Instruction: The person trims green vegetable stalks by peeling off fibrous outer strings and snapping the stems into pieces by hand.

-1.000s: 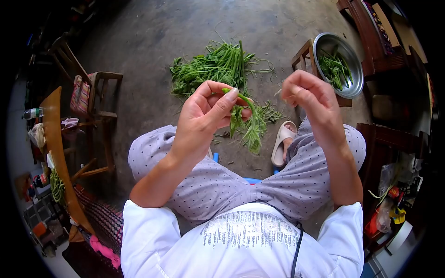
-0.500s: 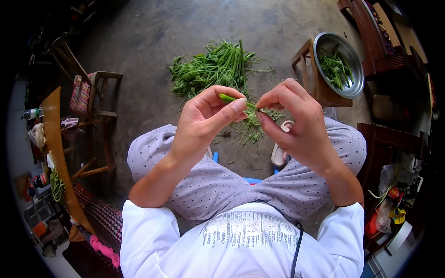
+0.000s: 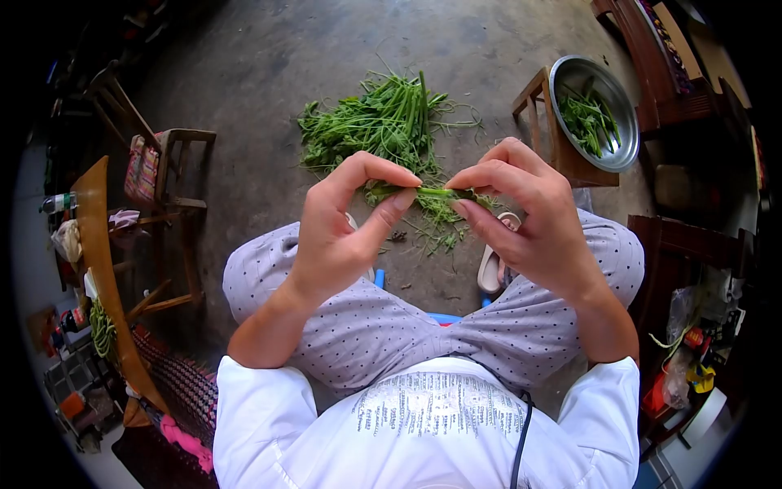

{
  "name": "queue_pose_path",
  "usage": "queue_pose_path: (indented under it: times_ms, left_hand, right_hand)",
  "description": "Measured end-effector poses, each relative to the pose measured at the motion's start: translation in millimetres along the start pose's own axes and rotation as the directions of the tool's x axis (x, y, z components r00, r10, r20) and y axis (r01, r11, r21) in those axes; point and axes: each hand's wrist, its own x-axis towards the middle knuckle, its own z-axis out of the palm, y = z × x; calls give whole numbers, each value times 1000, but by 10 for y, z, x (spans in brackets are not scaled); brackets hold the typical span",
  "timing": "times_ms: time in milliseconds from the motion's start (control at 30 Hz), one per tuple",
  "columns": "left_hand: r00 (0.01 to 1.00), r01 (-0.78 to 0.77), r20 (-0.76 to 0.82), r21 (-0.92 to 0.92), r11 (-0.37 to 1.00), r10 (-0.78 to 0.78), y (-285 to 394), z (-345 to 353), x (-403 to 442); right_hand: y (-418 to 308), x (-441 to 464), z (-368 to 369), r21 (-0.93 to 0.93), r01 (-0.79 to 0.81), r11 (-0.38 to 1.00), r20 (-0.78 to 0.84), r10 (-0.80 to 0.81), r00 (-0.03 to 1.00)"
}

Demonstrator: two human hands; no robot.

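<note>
One end of a green stem [image 3: 434,193] is pinched in the left hand's [image 3: 338,228] thumb and forefinger; the other is pinched likewise by the right hand [image 3: 533,216], the stem held across above the floor scraps [image 3: 441,238]. It could be snapped unevenly if bent too sharply. Counted: one chair [image 3: 163,163], one heap of leafy stems [image 3: 371,122], one held stem, one metal basin [image 3: 582,72], its greens seemingly too tangled to be numbered.

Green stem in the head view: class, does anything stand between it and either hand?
Nothing visible does: the left hand and right hand both pinch the green stem. The pile of greens lies beyond, on the floor.
</note>
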Motion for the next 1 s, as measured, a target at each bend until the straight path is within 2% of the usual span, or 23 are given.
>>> queue_pose_path:
  times_ms: [33, 67, 133, 200, 267, 433, 500, 733, 767, 800, 833, 867, 933, 967, 1000]
  left_hand:
    - [992, -122, -3, 228, 966, 126, 8, 7, 11]
    - [992, -123, -2, 229, 966, 127, 31, 17, 30]
    - [928, -350, 103, 564, 748, 357, 89, 50, 66]
    - [917, -363, 95, 606, 708, 389, 63, 77, 60]
    - [879, -402, 132, 722, 563, 458, 48, 86, 56]
    - [843, -406, 121, 783, 471, 524, 31, 140, 58]
    - [836, -380, 55, 777, 502, 547, 32, 178, 57]
    - [813, -338, -66, 756, 561, 579, 79, 256, 108]
    - [892, -254, -170, 578, 775, 419, 76, 274, 107]
    - [947, -138, -227, 355, 924, 229, 79, 279, 113]
    - [976, -75, -187, 196, 978, 112, 114, 268, 127]
    - [976, -78, -185, 195, 978, 115, 103, 262, 136]
    - [987, 123, -74, -196, 973, -140, 60, 245, 147]
    - [978, 193, -16, -286, 939, -206, 76, 215, 147]
    - [979, 192, -17, -287, 939, -205, 64, 201, 153]
  right_hand:
    - [5, -1, 8, 0, 0, 1000, 0, 0, 1000]
    - [16, -2, 25, -29, 37, 999, -30, -38, 999]
    - [22, -1, 41, -57, 74, 996, -57, -78, 995]
    - [18, 3, 49, -107, 122, 987, -80, -130, 988]
    - [15, 3, 60, -125, 127, 984, -87, -138, 987]
    - [-3, 2, 114, -179, 143, 973, -117, -166, 979]
    - [-30, -7, 175, -191, 115, 975, -199, -154, 968]
    - [-126, 12, 247, -218, 131, 967, -306, -195, 932]
    - [-129, 17, 234, -204, 112, 972, -331, -177, 927]
    - [-133, 27, 223, -190, 94, 977, -356, -158, 921]
    - [-122, 35, 212, -193, 96, 977, -358, -161, 920]
    - [-102, 45, 201, -210, 100, 972, -356, -172, 918]
    - [-94, 50, 187, -228, 105, 968, -355, -183, 917]
    - [-102, 52, 184, -273, 126, 954, -332, -216, 918]
    - [-109, 55, 182, -317, 147, 937, -308, -248, 919]
